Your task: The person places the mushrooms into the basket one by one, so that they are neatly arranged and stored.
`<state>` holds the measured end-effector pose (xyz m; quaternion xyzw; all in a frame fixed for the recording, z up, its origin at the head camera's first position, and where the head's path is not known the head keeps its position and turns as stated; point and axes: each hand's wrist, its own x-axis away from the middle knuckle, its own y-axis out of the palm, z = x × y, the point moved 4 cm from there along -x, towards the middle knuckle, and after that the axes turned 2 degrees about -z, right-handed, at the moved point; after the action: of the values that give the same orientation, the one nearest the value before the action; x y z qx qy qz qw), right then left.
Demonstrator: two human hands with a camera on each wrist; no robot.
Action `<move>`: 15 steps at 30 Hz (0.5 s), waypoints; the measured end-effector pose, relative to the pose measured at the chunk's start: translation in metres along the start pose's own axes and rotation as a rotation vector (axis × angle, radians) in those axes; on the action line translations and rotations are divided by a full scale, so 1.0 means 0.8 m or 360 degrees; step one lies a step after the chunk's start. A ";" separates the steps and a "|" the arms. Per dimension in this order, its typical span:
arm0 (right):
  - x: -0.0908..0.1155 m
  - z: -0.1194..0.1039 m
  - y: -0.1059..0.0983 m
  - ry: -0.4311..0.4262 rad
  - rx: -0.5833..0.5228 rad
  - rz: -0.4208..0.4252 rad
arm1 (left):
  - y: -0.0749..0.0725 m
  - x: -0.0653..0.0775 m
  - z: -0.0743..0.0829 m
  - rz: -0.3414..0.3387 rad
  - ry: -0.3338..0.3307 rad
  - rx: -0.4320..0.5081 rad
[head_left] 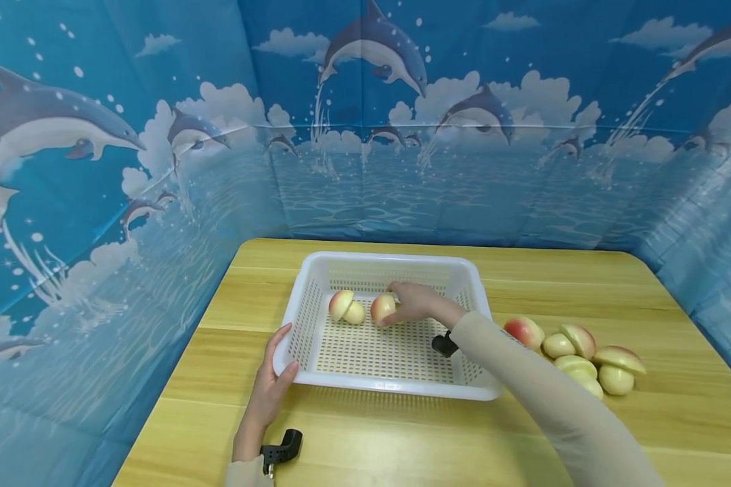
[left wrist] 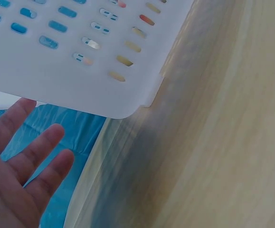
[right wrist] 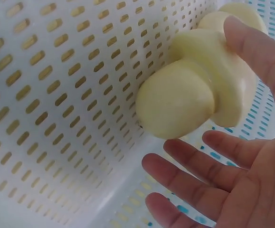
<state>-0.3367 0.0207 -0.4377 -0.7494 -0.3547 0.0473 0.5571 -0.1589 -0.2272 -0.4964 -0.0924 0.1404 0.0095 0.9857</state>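
A white perforated plastic basket (head_left: 390, 385) sits on the table. Two mushroom-shaped pieces with pale stems and red-blushed caps lie inside it: a left mushroom (head_left: 342, 306) and a right mushroom (head_left: 382, 310). My right hand (head_left: 415, 302) reaches into the basket around the right one. In the right wrist view the thumb overlaps its pale cap (right wrist: 232, 80), while the other fingers spread out below, extended. At the basket's near left corner is my left hand (head_left: 267, 385), thumb and fingers along the rim. The left wrist view shows its fingers (left wrist: 37, 149) straight and spread.
Several more mushrooms (head_left: 616, 379) lie in a cluster on the wooden table (head_left: 219, 379), right of the basket and beside the right forearm. Blue dolphin-printed cloth (head_left: 365, 189) hangs behind and along both sides. A black wrist camera (head_left: 283, 448) is strapped near each hand.
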 end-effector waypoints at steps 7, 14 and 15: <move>0.016 0.003 -0.017 -0.0022 -0.0025 0.0012 | -0.001 -0.001 -0.002 0.0006 0.0020 -0.0002; 0.050 0.021 -0.052 -0.0183 -0.0188 0.0189 | 0.001 -0.001 -0.002 0.0000 0.0043 -0.0004; 0.057 0.025 -0.058 -0.0208 -0.0219 0.0232 | 0.001 -0.001 -0.002 0.0000 0.0046 0.0000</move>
<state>-0.3343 0.0694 -0.3899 -0.8051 -0.3373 0.1120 0.4749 -0.1603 -0.2265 -0.4978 -0.0927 0.1546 0.0081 0.9836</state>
